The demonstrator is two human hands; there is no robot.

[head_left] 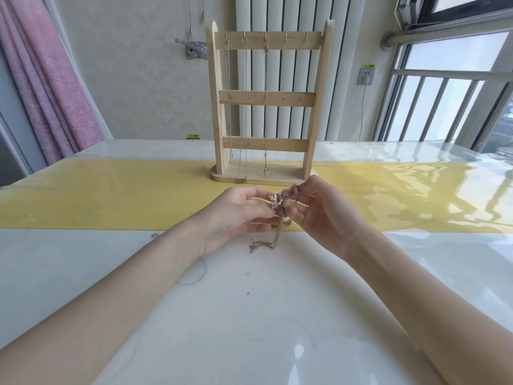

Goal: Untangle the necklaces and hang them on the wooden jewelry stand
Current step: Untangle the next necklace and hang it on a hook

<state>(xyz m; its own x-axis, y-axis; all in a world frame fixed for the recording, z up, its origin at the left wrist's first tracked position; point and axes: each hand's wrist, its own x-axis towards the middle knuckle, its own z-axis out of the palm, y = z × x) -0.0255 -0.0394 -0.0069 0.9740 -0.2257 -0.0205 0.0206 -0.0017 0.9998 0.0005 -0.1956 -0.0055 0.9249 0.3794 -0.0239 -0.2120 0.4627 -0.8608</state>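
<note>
A tangled clump of rose-gold necklaces [284, 200] is held up between both hands just in front of the wooden jewelry stand [266, 100]. My left hand [236, 215] pinches a small pendant on the clump. My right hand [319, 209] grips the chains at the top of the tangle. A loose length of chain [263, 243] hangs down and trails on the white table. Three thin necklaces hang from hooks on the stand's top bar, one at the left [228, 93], one beside it [245, 107] and one at the middle [265, 107]. Two hooks on the right carry nothing.
The stand sits on a yellow runner [111, 195] across a glossy white table [249, 315]. Behind are a white radiator, a pink curtain [47, 87] at the left and a barred window [449, 87] at the right.
</note>
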